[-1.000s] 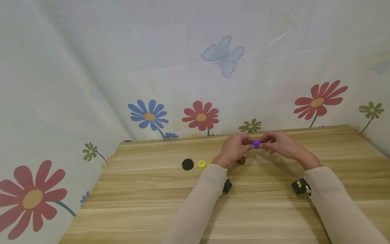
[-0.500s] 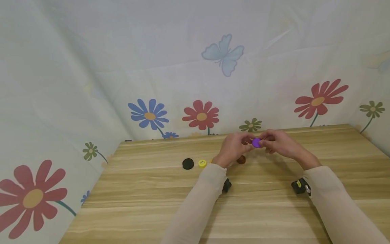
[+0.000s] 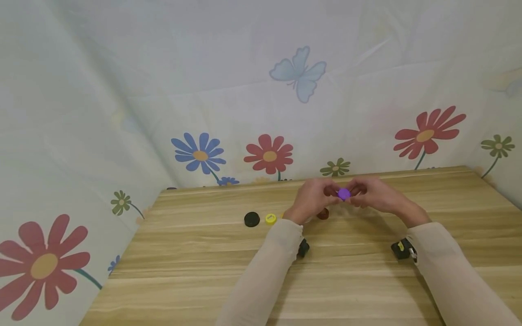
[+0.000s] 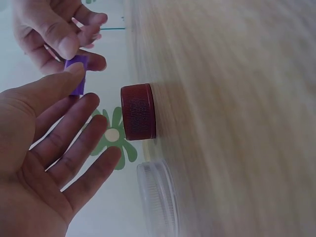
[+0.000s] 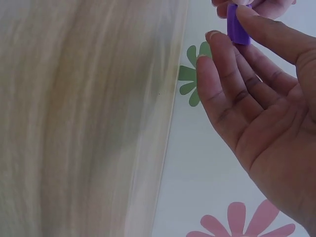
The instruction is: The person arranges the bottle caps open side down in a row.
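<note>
A small purple bottle cap (image 3: 344, 194) is held up above the far part of the table, between both hands. My left hand (image 3: 311, 199) pinches its left side with thumb and index finger. On the opposite side, thumb and index finger of my right hand (image 3: 377, 194) pinch it too. The other fingers of both hands are spread loosely, as the wrist views show. Below the left hand stands a dark red ribbed cap (image 4: 138, 112) on the tabletop. Next to it in the left wrist view is a clear ribbed lid (image 4: 157, 197), hidden by the hand in the head view.
A black round lid (image 3: 251, 219) and a yellow cap (image 3: 271, 219) lie left of the left hand on the wooden table (image 3: 195, 253). An orange edge (image 3: 283, 216) peeks out by the left wrist. A flowered cloth (image 3: 228, 90) hangs behind the table.
Between the fingers the purple cap has tilted, its round face swinging toward the head camera. It rose slightly, then sank a little. The right fingers shifted around it; the left hand barely moved.
</note>
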`<state>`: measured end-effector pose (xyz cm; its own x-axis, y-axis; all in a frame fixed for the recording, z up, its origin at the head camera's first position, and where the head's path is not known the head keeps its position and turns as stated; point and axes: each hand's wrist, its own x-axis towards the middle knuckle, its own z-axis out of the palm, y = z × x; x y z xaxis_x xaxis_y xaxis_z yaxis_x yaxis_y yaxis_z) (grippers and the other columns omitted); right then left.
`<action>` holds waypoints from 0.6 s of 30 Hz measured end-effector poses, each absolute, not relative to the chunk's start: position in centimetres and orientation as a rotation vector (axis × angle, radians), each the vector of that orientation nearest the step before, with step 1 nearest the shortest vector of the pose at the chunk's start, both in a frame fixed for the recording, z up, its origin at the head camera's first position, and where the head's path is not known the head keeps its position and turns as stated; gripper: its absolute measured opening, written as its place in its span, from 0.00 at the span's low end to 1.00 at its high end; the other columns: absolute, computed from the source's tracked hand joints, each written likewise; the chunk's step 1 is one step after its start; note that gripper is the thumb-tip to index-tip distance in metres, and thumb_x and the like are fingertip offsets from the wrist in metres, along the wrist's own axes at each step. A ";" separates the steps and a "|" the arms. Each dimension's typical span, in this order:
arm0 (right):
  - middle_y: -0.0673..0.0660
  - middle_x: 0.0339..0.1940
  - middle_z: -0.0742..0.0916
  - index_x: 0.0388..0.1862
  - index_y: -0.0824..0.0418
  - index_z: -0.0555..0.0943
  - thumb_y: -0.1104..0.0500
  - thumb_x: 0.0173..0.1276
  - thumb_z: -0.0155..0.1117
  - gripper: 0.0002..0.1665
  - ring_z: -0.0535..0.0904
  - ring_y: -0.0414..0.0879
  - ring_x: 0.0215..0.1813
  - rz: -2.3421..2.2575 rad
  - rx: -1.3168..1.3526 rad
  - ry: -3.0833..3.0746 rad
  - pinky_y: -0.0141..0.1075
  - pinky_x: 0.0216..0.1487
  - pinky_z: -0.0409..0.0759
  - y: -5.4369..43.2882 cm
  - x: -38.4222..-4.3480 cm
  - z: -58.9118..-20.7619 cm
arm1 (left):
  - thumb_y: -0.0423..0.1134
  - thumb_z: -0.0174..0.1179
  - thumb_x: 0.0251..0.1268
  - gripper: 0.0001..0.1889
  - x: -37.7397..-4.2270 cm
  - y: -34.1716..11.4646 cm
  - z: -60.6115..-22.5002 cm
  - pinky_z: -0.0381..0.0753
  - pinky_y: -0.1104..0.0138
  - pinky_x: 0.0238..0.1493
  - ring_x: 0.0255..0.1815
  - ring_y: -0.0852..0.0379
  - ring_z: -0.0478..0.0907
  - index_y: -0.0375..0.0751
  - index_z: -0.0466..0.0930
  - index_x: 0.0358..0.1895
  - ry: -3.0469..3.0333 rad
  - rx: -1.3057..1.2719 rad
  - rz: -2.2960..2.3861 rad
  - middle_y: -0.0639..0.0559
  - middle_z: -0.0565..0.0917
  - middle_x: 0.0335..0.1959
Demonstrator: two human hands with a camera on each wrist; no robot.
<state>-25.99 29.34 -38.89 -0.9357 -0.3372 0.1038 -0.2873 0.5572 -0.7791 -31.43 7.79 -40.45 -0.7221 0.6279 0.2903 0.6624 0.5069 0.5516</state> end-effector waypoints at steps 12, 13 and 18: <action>0.61 0.44 0.88 0.53 0.73 0.83 0.70 0.70 0.72 0.15 0.84 0.52 0.45 -1.257 -0.559 2.761 0.40 0.39 0.87 29.1 -26.0 -39.7 | 0.42 0.76 0.68 0.09 -31.5 7.7 -40.6 0.74 0.74 0.42 0.32 0.70 0.80 0.51 0.93 0.48 -2.788 -1.150 -0.957 0.66 0.89 0.34; 0.61 0.43 0.88 0.52 0.73 0.83 0.70 0.70 0.72 0.14 0.84 0.52 0.44 -1.258 -0.573 2.756 0.40 0.38 0.87 29.1 -26.1 -39.8 | 0.43 0.76 0.68 0.08 -31.5 7.7 -40.6 0.74 0.74 0.42 0.29 0.70 0.80 0.50 0.93 0.48 -2.804 -1.145 -0.953 0.66 0.89 0.34; 0.59 0.41 0.89 0.48 0.72 0.84 0.70 0.68 0.74 0.12 0.85 0.51 0.44 -1.252 -0.600 2.757 0.38 0.37 0.86 28.7 -26.1 -40.1 | 0.42 0.75 0.68 0.07 -31.3 7.6 -40.7 0.77 0.73 0.38 0.23 0.66 0.82 0.48 0.93 0.46 -2.865 -1.136 -0.997 0.65 0.88 0.32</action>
